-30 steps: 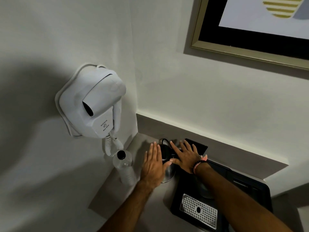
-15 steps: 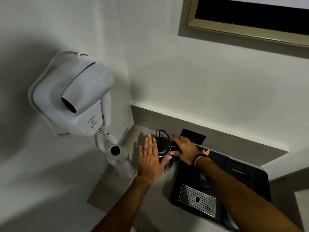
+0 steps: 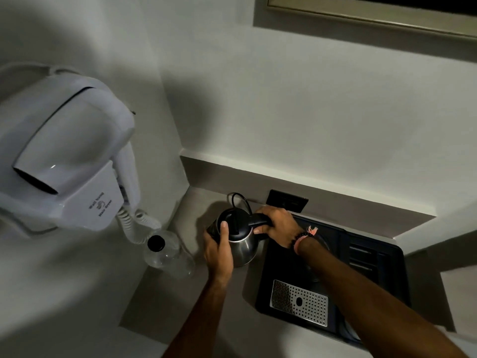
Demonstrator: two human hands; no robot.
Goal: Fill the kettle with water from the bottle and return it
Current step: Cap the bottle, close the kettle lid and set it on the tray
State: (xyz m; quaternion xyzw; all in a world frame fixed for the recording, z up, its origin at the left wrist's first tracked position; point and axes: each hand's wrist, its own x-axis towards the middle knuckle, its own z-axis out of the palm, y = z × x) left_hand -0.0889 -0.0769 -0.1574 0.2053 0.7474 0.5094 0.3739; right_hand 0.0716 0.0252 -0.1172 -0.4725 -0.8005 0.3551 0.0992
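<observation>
Steel kettle (image 3: 244, 248), both hands gripping

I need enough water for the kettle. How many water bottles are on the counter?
1. The bottle stands capped in the left corner of the counter, below the hair dryer and left of the kettle. No other is visible.

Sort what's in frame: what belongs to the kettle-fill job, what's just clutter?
In the job:
- kettle, lid shut
- water bottle, black cap on, left of the kettle
- left hand on the kettle body
- right hand on the handle

Just lying about:
- wall hair dryer
- black tray with drip grille
- wall socket
- picture frame
</observation>
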